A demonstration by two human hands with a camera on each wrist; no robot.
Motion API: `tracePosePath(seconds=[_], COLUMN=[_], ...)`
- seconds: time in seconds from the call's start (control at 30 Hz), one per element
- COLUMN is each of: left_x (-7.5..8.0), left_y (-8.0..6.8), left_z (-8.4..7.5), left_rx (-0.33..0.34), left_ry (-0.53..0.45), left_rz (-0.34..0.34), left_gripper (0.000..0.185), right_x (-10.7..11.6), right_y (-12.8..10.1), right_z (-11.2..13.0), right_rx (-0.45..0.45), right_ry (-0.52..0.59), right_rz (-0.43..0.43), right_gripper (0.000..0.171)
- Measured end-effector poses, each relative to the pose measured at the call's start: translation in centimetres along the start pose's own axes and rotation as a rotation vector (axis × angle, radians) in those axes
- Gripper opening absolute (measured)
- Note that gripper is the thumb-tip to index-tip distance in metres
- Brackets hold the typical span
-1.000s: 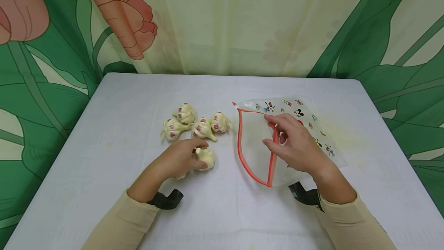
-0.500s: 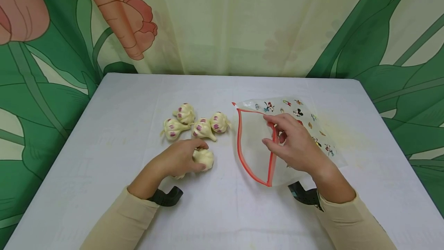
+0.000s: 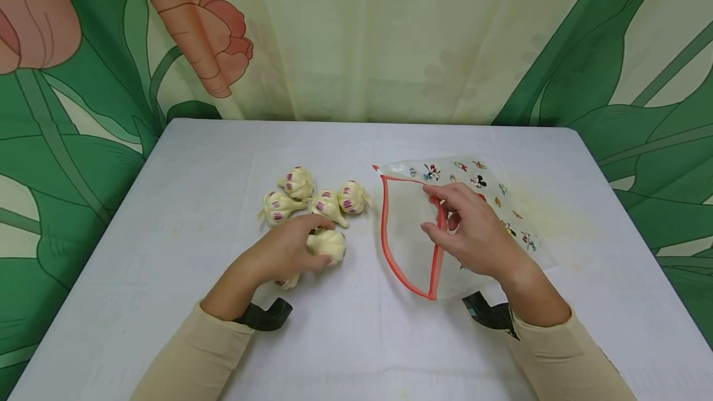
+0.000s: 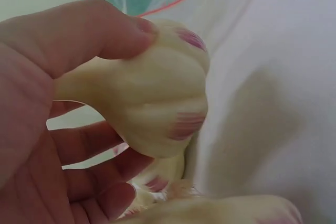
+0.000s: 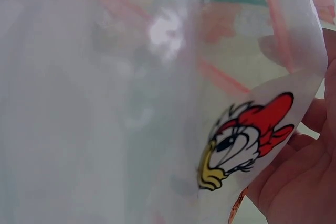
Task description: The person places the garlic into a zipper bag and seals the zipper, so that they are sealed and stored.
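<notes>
My left hand (image 3: 284, 252) curls round a ribbed, cream garlic bulb (image 3: 327, 244) just above the white tablecloth (image 3: 356, 339); my right hand (image 3: 473, 231) pinches the glossy zip bag's (image 3: 409, 228) red-rimmed mouth open beside it.

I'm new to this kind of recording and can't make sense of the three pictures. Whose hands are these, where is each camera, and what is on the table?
No machine here: a person works with bare hands, wearing one camera on the head and one on each wrist. The head view looks down on a white table. The left hand holds a garlic bulb just off the cloth; its wrist camera shows that grip close up, thumb on top, fingers underneath. Four more garlic bulbs lie in a cluster behind it. The right hand pinches the red-edged mouth of a clear zip bag printed with cartoon figures, holding it open. The right wrist view shows that plastic very near.
</notes>
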State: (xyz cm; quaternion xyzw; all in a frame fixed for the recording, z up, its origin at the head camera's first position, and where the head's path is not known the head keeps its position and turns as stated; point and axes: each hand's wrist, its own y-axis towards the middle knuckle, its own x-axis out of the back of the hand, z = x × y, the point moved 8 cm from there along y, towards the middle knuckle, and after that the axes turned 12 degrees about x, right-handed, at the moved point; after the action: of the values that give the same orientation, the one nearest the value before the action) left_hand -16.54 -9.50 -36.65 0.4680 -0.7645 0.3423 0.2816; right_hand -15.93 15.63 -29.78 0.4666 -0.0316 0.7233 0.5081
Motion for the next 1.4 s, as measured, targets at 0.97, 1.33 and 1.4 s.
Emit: tracePosePath(seconds=[0.97,1.33,1.4], left_x=[-2.7,-3.4,-3.5], left_y=[1.7,2.2,2.2], left_z=[-5.4,-5.7,-5.7], left_rx=[-0.036,0.043,0.058], left_ry=[-0.655,-0.712,-0.709], left_rz=[-0.17,-0.183,-0.178], left_gripper=[0.052,0.036,0.034], right_x=[0.1,0.3,0.3], right_y=[0.2,0.4,0.4], right_z=[0.1,0.3,0.4], right_rx=[-0.008,-0.02,-0.024], right_ry=[-0.031,-0.029,-0.026], right_rz=[0.001,0.006,0.006], right_gripper=[0.052,0.051,0.051])
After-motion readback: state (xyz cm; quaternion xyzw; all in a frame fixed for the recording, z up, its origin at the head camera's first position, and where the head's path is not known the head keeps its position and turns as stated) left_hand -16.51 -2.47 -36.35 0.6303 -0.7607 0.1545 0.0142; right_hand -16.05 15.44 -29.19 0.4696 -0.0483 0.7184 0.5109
